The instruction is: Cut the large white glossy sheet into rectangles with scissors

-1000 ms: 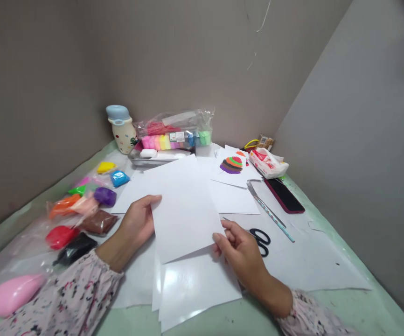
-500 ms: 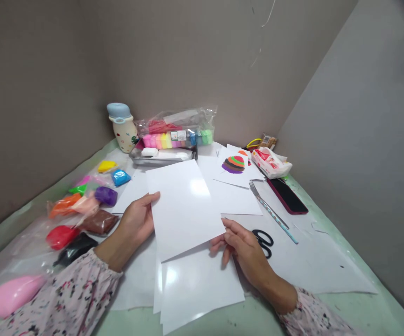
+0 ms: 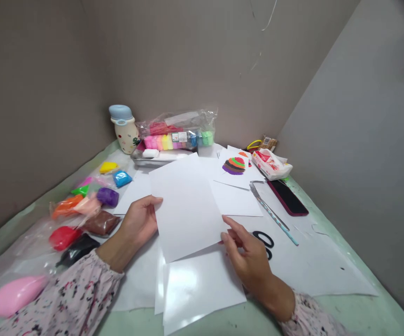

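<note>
A blank white sheet of card [image 3: 187, 210] is raised at a tilt above other glossy white sheets [image 3: 202, 289]. Its left edge is pinched by my left hand [image 3: 141, 221], thumb on top and fingers behind. At the lower right corner, the thumb and forefinger of my right hand [image 3: 249, 256] hold the card, with the other fingers partly hidden. Just beyond my right hand lie black-handled scissors [image 3: 264, 239], partly covered by it.
Bagged coloured clay [image 3: 107, 197] lies along the left. Behind stand a blue-lidded bottle [image 3: 124, 128] and a tray [image 3: 160, 162] with a clay pack [image 3: 174, 140]. To the right are striped drawings [image 3: 235, 167], a fork [image 3: 258, 193], a phone [image 3: 288, 197] and a tissue pack [image 3: 271, 164].
The card has tilted, its far edge rising slightly and its glare gone. My right thumb has moved onto the card's corner, and the right fingers have curled in.
</note>
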### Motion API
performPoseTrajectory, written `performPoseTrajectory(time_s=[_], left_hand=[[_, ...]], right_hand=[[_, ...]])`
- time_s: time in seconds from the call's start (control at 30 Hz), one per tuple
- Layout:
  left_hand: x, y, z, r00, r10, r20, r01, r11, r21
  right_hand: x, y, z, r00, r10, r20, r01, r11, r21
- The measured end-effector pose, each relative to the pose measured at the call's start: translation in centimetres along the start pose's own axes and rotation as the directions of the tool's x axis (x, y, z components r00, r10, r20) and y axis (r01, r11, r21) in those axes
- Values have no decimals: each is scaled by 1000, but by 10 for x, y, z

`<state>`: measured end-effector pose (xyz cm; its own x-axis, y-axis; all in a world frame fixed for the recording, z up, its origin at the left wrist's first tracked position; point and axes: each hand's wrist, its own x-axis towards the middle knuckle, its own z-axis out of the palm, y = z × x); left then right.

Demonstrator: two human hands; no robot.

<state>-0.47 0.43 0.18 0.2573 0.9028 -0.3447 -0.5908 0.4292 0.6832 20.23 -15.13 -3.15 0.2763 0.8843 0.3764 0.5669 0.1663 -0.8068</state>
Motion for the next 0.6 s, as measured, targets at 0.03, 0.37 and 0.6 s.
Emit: performPoseTrajectory(time_s=[0.03,0.37,0.6], left_hand=[[-1,0,1,1000,0,5,0,1000,-11],[-6,2,5,998,29,56,-26,999,-44],[-10,-1,3,994,41,100,-59,980,188]], right_hand=[[-1,0,-1,996,-83,-10,83,995,-47],[-3,-2,-1,1000,-23,8,22,994,104],[11,-5,-5,930,335,153,-368,847,384]])
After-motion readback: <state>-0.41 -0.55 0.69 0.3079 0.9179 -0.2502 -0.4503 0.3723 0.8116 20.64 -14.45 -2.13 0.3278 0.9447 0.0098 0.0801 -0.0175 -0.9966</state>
